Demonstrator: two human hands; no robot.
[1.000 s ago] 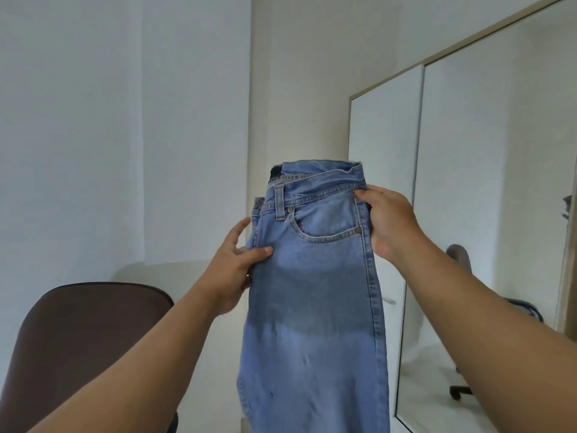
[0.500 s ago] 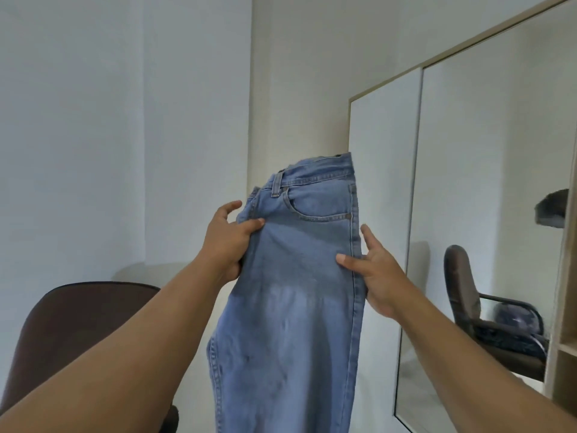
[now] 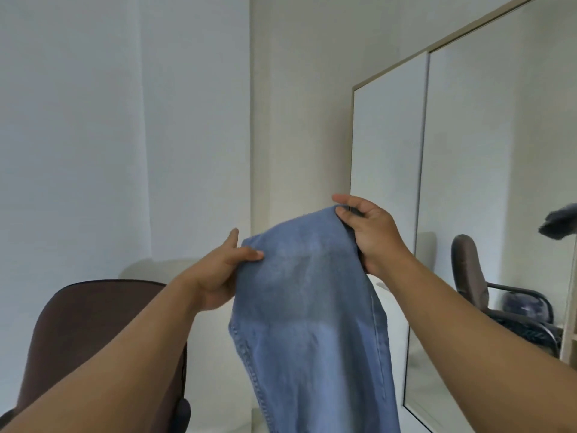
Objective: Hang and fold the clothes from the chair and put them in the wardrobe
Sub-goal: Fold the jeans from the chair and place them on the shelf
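A pair of light blue jeans [image 3: 309, 307] hangs in the air in front of me, folded over at the top so the waistband falls out of sight behind. My left hand [image 3: 218, 276] pinches the left side of the fold, thumb on the front. My right hand [image 3: 371, 232] grips the right top corner, held a little higher. The legs drop below the frame's bottom edge. The brown chair back [image 3: 93, 332] stands at lower left. The mirrored wardrobe door [image 3: 484, 182] fills the right side.
White walls meet in a corner behind the jeans. The mirror reflects an office chair [image 3: 474, 276] with dark clothes on its seat. A sliver of wooden wardrobe shelf [image 3: 569, 335] shows at the right edge, with a dark garment [image 3: 559, 223] above it.
The waistband and pocket have tipped over backwards out of view, leaving a plain fold on top. My right hand has moved up to the top right corner. Both hands sit lower than before.
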